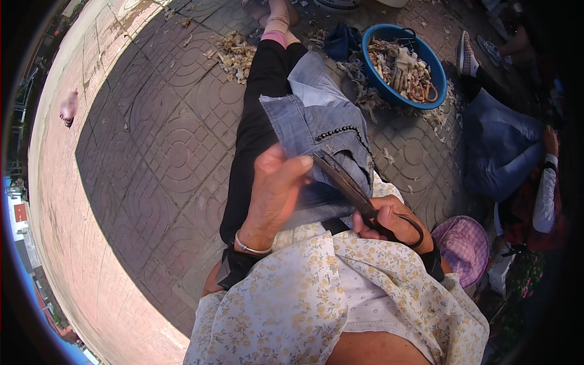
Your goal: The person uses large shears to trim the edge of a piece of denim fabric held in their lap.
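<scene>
Grey-blue denim cloth [334, 118], with a row of dark beads [338, 130] along it, lies over my lap and outstretched legs. My right hand [398, 224] grips a pair of dark scissors [347, 184] by the looped handles. Their blades point up and left across the denim, and the tips end close to my left thumb. My left hand [274, 185] is closed at the denim's left side, thumb pressed toward curled fingers. Whatever is between those fingers is too small or hidden to make out, and its lower edge is blurred.
A blue basin [441, 91] of pale scraps and a glove stands ahead to the right. Scraps [234, 55] lie scattered on the paving [164, 146]. On the right sits another person with denim [502, 146] on the lap. A purple checked hat [463, 249] is by my right elbow.
</scene>
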Available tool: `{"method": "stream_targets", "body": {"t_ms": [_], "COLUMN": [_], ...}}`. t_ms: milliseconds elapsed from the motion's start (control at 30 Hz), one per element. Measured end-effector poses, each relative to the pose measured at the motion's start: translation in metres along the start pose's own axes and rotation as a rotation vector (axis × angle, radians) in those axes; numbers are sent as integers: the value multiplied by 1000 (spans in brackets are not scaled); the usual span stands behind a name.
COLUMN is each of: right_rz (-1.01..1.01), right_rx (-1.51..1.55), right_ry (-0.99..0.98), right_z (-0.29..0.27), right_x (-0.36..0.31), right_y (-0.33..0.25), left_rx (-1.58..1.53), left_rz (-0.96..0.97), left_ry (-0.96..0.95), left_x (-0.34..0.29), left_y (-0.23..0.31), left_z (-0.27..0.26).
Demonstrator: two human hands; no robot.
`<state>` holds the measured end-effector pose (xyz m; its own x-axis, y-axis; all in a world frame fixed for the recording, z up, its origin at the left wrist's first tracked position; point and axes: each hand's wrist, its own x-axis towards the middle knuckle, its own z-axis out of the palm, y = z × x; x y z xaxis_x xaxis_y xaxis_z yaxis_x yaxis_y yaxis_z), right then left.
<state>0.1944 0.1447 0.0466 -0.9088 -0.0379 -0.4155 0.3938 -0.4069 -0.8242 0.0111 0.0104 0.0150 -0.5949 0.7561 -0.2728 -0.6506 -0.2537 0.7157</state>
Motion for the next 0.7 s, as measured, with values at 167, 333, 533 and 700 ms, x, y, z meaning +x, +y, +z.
{"method": "stream_targets", "body": {"t_ms": [167, 333, 533, 700], "right_rz": [-7, -28, -49, -41], "right_rx": [29, -19, -67, -51], "right_ry": [-5, 10, 29, 20], "right_z": [0, 1, 3, 3], "right_x": [1, 2, 2, 3], "right_y": [3, 2, -1, -2], "left_rx": [28, 13, -69, -40], "left_rz": [32, 12, -49, -23], "left_ry": [-5, 5, -4, 9], "left_x": [1, 2, 3, 3], "left_y": [-1, 1, 2, 2], "left_z": [-1, 1, 0, 0]}}
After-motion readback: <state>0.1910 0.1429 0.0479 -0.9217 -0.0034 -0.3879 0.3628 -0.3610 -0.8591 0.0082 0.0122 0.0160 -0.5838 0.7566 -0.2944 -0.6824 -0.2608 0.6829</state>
